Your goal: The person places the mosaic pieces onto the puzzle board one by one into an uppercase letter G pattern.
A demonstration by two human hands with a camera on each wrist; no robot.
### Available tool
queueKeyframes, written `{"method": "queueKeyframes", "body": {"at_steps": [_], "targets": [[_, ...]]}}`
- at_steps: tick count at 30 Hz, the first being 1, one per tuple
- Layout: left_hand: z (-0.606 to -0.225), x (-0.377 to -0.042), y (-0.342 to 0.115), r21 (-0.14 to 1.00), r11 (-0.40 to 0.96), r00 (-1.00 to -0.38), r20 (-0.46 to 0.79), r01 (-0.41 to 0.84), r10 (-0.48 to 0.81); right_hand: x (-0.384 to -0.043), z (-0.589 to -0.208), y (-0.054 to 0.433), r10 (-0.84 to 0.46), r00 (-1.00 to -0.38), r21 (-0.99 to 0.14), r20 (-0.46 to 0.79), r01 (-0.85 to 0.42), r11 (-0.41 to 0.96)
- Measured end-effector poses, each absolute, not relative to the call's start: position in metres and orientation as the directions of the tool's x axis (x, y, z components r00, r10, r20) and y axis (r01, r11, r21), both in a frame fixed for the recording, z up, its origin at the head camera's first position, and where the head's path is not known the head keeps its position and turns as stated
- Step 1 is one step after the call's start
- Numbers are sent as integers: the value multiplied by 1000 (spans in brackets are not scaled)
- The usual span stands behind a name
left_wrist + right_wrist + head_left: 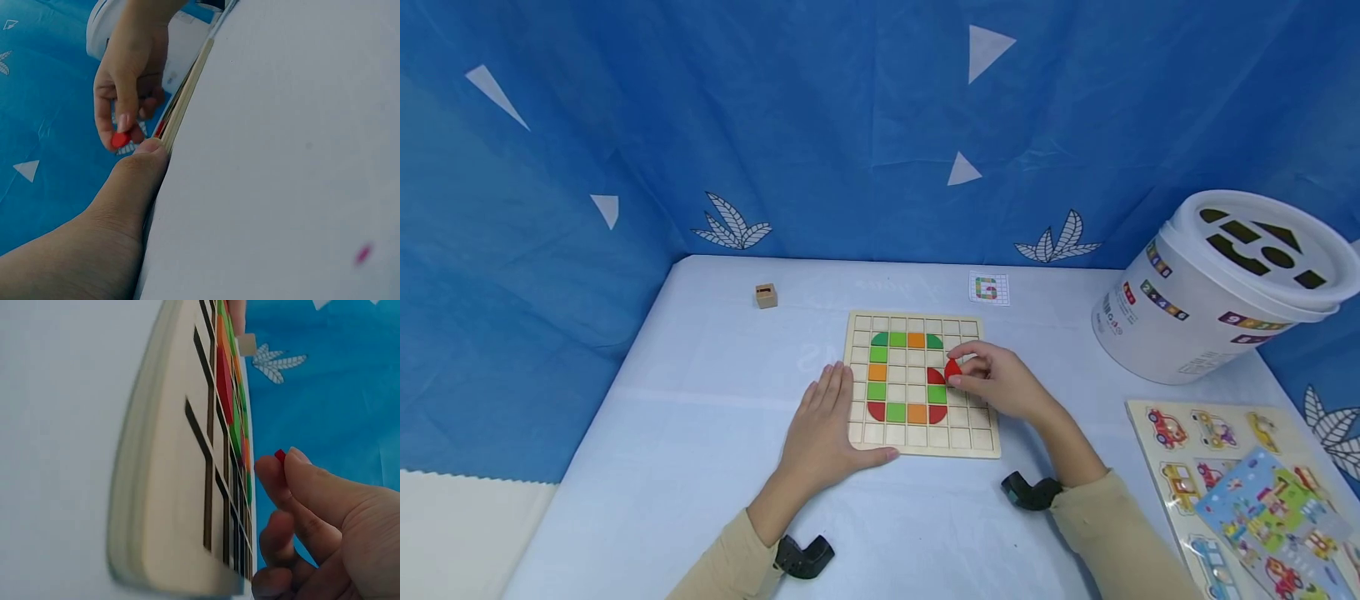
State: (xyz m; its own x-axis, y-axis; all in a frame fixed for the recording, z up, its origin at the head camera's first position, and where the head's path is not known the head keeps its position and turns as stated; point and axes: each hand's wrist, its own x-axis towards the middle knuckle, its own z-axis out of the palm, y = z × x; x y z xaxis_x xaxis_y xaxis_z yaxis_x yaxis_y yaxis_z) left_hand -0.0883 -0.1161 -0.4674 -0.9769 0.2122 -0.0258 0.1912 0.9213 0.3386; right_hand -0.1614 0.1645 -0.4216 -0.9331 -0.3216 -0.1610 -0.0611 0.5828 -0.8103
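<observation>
A wooden grid board lies on the table, with green, orange and red tiles set in a G-like outline. My left hand rests on its left side, fingers straight and thumb along the near edge. Over the right part of the board, my right hand pinches a red tile with a rounded side between thumb and forefinger. In the right wrist view that red tile shows edge-on above the board's surface. A red quarter-circle tile sits in a cell just left of it.
Behind the board lie a pattern card with a coloured G and a small wooden cube. A white bucket with a shape-hole lid stands at the right. Nearer, a vehicle puzzle board lies under a colourful picture sheet.
</observation>
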Motion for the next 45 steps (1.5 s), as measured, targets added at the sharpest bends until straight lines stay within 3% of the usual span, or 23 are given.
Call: {"method": "queueKeyframes", "body": {"at_steps": [17,45], "targets": [[-467,-89,-116,339,920,-975,-28,197,219,-164,-433,118,-295,-952,-710,-77,-156,687],[-470,-89,-117,332,924,-977,-22,193,212,-158,-433,114,-284,-956,-629,-71,-178,757]]}}
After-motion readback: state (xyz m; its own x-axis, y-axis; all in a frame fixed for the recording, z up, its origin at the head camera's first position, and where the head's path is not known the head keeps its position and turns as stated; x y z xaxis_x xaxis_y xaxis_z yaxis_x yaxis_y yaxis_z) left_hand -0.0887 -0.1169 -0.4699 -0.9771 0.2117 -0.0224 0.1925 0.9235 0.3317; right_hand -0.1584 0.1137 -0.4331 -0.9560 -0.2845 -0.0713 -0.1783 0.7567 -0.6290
